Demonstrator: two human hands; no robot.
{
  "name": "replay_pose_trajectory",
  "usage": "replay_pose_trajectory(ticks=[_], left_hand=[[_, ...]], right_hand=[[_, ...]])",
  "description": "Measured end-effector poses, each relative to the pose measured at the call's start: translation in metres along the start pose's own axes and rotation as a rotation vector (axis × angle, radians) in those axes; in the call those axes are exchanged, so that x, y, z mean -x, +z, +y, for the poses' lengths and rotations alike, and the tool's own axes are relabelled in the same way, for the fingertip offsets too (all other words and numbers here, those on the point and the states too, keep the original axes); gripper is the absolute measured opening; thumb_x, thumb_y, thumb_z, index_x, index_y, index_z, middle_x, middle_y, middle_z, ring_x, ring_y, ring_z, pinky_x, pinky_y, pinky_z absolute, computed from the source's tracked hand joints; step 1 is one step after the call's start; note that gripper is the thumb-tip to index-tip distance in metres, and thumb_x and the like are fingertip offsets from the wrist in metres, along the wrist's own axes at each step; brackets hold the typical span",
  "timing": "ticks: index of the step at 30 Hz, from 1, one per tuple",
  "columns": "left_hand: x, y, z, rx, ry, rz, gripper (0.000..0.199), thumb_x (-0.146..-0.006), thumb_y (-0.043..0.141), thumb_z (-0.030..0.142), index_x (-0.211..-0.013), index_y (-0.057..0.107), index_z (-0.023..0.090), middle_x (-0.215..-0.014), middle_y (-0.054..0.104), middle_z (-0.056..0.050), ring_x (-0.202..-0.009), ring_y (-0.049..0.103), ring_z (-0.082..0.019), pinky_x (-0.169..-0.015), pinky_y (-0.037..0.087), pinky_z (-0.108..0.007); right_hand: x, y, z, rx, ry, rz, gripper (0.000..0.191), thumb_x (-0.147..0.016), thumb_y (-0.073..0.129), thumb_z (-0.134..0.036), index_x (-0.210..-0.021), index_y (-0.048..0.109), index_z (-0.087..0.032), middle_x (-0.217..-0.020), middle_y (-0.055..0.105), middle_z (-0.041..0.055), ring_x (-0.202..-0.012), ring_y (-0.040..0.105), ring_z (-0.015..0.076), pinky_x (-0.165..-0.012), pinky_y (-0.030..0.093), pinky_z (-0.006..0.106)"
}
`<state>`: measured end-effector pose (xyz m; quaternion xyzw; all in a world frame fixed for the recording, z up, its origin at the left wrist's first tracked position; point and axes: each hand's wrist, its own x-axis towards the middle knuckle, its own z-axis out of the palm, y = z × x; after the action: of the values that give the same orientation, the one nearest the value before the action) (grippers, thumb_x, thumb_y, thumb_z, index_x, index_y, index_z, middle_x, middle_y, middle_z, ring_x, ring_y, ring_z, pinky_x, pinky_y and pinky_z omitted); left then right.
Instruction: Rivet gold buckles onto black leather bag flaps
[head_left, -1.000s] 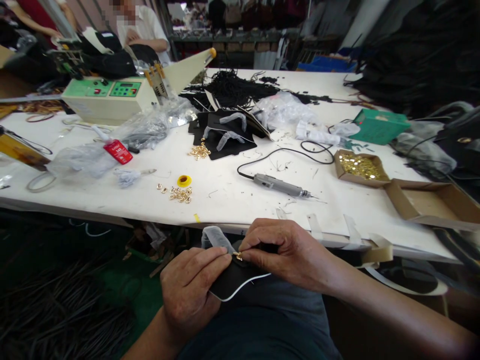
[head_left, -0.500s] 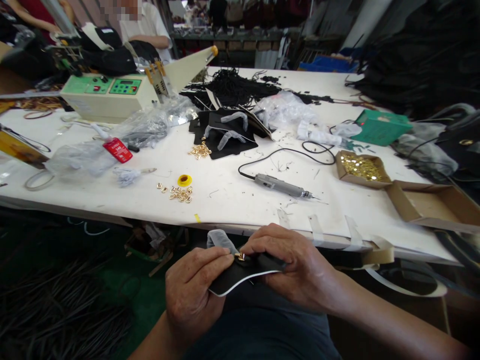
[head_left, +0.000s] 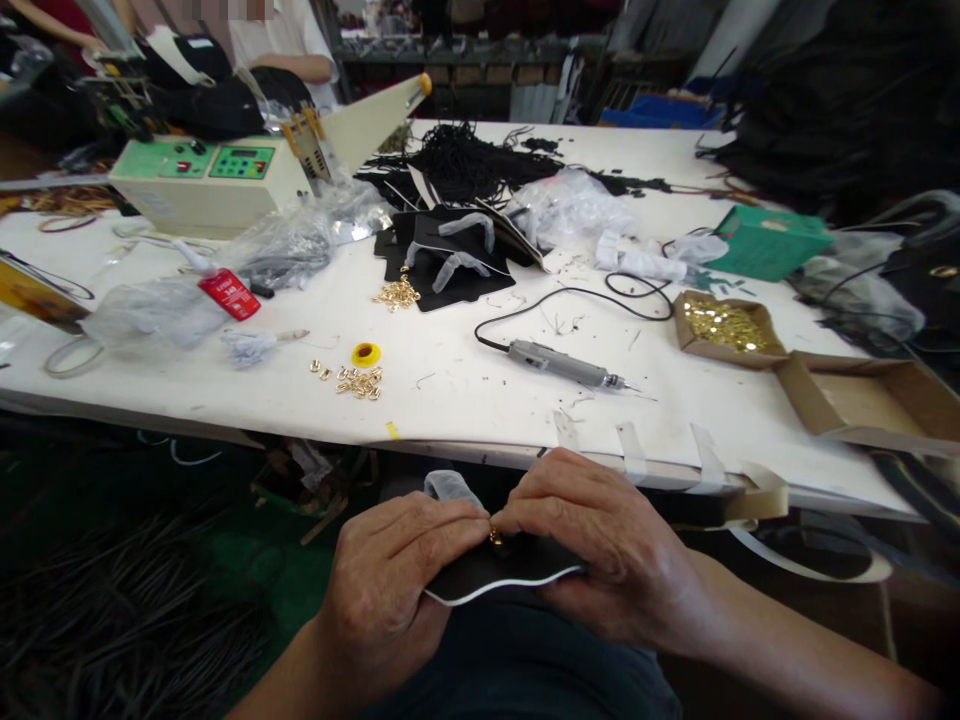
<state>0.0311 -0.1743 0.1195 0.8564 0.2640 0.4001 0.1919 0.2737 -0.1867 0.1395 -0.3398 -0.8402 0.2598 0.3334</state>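
Just off the table's front edge, above my lap, a black panel with a white edge [head_left: 499,577] is held between both hands. My left hand [head_left: 397,560] grips its left side, fingers on top. My right hand [head_left: 600,540] grips the right side, its index fingertip pressing at a small gold metal fitting [head_left: 495,536] on the panel. The left fingertips touch near the same fitting. A strap wrapped in clear plastic [head_left: 452,487] rises from the panel behind my left fingers. Both thumbs are largely hidden.
A grey electric screwdriver [head_left: 562,365] lies on the white table [head_left: 465,400]. Near it are gold fittings [head_left: 360,381], a yellow ring [head_left: 366,354], a red bottle [head_left: 229,292], stacked black panels [head_left: 450,262] and a box of gold pieces [head_left: 727,330]. A person [head_left: 292,50] stands behind a machine [head_left: 202,185].
Both hands and the panel have shifted slightly right and down. My left fingers have slid closer to the right fingertip, covering more of the gold fitting and the wrapped strap.
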Motion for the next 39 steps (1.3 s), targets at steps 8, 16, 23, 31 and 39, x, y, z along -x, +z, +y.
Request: replay_pose_trajectory(ticks=[8, 16, 23, 31, 39], left_hand=[[-0.001, 0.040, -0.032, 0.196, -0.534, -0.142, 0.016, -0.098, 0.064, 0.022, -0.102, 0.079, 0.022, -0.093, 0.081, 0.000, -0.083, 0.076, -0.018, -0.077, 0.058, -0.027], [-0.036, 0.074, -0.075, 0.575, -0.909, -0.334, 0.024, -0.084, 0.072, 0.036, -0.099, 0.081, 0.019, -0.091, 0.083, -0.002, -0.084, 0.077, -0.025, -0.076, 0.060, -0.032], [-0.061, 0.090, -0.100, 0.669, -1.203, -0.332, 0.023, -0.075, 0.077, 0.028, -0.094, 0.078, 0.016, -0.081, 0.082, -0.007, -0.071, 0.077, -0.025, -0.065, 0.060, -0.033], [-0.071, 0.096, -0.105, 0.596, -1.290, -0.346, 0.012, -0.078, 0.073, 0.020, -0.089, 0.077, 0.016, -0.072, 0.079, -0.005, -0.063, 0.075, -0.023, -0.058, 0.058, -0.030], [-0.078, 0.098, -0.104, 0.388, -1.154, -0.411, 0.015, -0.079, 0.071, 0.020, -0.091, 0.078, 0.016, -0.086, 0.082, -0.008, -0.078, 0.078, -0.024, -0.065, 0.057, -0.029]], right_hand=[[0.010, 0.019, 0.041, -0.088, 0.302, 0.035, 0.012, -0.095, 0.065, -0.015, -0.100, 0.075, -0.021, -0.092, 0.074, 0.0016, -0.086, 0.067, 0.0161, -0.081, 0.048, 0.029], [0.014, 0.014, 0.080, -0.246, 0.827, 0.044, 0.032, -0.094, 0.065, -0.039, -0.070, 0.058, -0.019, -0.066, 0.054, -0.0036, -0.062, 0.051, 0.0119, -0.054, 0.036, 0.024], [-0.005, 0.010, 0.118, -0.339, 1.002, 0.043, 0.021, -0.085, 0.067, -0.038, -0.081, 0.070, -0.018, -0.067, 0.066, -0.0011, -0.062, 0.060, 0.0152, -0.051, 0.041, 0.023], [-0.017, 0.007, 0.136, -0.368, 1.013, -0.018, 0.018, -0.080, 0.066, -0.032, -0.086, 0.073, -0.016, -0.068, 0.071, 0.0018, -0.058, 0.061, 0.0148, -0.050, 0.041, 0.022], [-0.024, 0.006, 0.142, -0.317, 1.044, -0.036, 0.015, -0.073, 0.068, -0.030, -0.076, 0.070, -0.015, -0.067, 0.068, 0.0026, -0.058, 0.058, 0.0149, -0.049, 0.039, 0.023]])
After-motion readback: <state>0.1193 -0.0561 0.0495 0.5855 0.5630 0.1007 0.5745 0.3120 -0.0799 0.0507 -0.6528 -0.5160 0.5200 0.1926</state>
